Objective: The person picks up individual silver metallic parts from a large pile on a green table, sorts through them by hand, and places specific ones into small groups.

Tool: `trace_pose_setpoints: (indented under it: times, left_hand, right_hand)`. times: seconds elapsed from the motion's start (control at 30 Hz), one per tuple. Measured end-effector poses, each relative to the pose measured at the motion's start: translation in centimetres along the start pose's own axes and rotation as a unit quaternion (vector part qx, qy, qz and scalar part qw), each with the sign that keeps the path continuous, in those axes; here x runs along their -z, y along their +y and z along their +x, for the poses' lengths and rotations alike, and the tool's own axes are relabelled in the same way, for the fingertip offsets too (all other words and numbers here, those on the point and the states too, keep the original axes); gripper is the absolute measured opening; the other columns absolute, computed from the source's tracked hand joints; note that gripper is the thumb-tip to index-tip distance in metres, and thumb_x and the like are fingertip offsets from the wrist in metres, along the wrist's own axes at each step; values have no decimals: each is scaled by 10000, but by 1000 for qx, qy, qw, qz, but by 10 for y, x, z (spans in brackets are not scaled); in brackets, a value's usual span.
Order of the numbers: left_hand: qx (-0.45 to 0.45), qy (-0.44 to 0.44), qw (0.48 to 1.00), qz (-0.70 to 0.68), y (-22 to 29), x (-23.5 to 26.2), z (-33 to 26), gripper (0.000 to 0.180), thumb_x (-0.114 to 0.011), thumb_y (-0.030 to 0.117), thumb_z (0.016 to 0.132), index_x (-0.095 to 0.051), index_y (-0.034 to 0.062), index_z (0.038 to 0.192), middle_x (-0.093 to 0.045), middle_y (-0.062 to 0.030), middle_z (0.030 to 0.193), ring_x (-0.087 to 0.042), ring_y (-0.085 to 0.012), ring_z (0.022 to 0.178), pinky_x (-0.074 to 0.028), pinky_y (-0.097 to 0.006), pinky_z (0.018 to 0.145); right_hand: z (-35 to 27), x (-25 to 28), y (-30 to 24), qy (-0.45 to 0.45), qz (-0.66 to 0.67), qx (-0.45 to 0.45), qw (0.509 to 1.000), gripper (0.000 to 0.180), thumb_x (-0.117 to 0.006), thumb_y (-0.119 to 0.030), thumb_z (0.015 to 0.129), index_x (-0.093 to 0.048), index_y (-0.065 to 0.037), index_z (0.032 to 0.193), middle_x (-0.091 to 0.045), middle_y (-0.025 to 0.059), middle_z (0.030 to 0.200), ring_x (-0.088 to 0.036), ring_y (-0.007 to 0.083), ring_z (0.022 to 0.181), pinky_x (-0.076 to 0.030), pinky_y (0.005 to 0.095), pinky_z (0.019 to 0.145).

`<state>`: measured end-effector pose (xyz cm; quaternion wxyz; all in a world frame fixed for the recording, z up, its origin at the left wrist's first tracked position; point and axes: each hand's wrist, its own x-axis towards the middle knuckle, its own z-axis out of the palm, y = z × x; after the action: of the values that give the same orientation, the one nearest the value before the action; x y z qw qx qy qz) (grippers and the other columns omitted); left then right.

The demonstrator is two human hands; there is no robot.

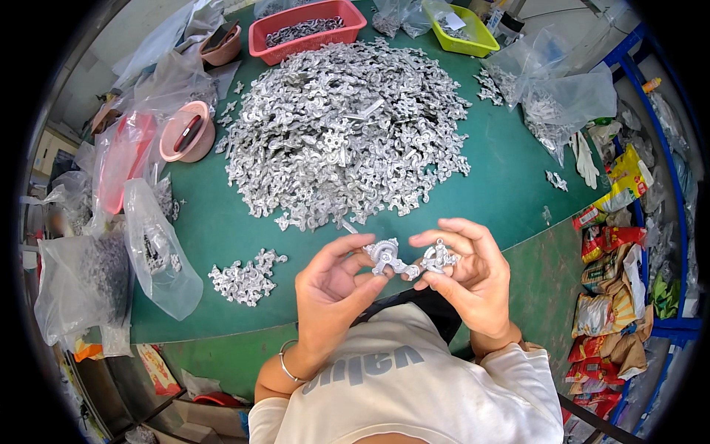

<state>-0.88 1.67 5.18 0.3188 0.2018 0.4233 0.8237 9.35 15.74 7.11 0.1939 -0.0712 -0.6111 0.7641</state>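
Near the front edge of the green table, my left hand point(333, 277) pinches a silvery cast metal part point(384, 255) between thumb and fingers. A second, similar metal part point(438, 257) is gripped in my right hand point(473, 277), close beside the first. Between the hands the two parts come very near each other; whether they touch I cannot tell. Beyond my fingers spreads a large heap of the same kind of grey metal parts point(333, 140). To the left of my left hand lies a small pile of metal parts point(244, 281).
Behind the heap stand a red basket point(264, 52) of metal pieces and a yellow-green basket point(481, 46). Pink tubs point(200, 152) and clear plastic bags point(159, 259) crowd the left side. At the right are a bag of parts point(551, 111), a white glove point(584, 163) and a blue rack point(669, 148).
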Motion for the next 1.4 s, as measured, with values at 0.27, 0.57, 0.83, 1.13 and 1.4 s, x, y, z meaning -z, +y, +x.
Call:
trace_pose_setpoints:
  times: [0.27, 0.57, 0.83, 1.13, 1.4]
  left_hand:
    - [13, 34, 999, 8, 1, -4, 0, 398, -569, -73, 738, -435, -87, 1113, -536, -140, 979, -565, -190, 881, -499, -316, 753]
    - [12, 2, 1000, -26, 1, -1, 0, 399, -531, -140, 753, -411, -121, 1133, -534, -159, 987, -541, -193, 922, -501, -319, 787]
    - [17, -1, 999, -27, 2, 0, 0, 399, -528, -137, 756, -408, -120, 1136, -537, -159, 983, -545, -193, 911, -498, -314, 785]
    - [11, -13, 999, -31, 0, 1, 0, 402, -529, -133, 757, -407, -119, 1140, -536, -159, 999, -544, -190, 906, -496, -307, 780]
    - [14, -36, 998, -45, 2, 0, -2, 401, -531, -141, 755, -418, -123, 1139, -531, -153, 997, -538, -183, 917, -500, -291, 771]
  right_hand:
    - [6, 11, 14, 10, 18, 27, 999, 449, -525, 7, 823, -348, 48, 1234, -513, 202, 1106, -533, 158, 859, -473, 285, 699]
    - [12, 12, 20, -81, 510, -142, 845, 506, -395, -252, 904, -269, 53, 1288, -408, 253, 1220, -415, 148, 620, -363, 259, 531]
    - [11, 7, 18, -67, 464, -162, 868, 494, -352, -273, 907, -285, 31, 1291, -405, 265, 1227, -452, 172, 614, -367, 277, 554]
    - [8, 9, 21, -77, 451, -144, 877, 513, -374, -251, 900, -262, 65, 1288, -454, 218, 1146, -448, 171, 614, -358, 278, 562]
    - [6, 6, 16, -57, 475, -149, 866, 547, -454, -207, 874, -232, 70, 1290, -417, 113, 1015, -397, 146, 631, -345, 262, 555]
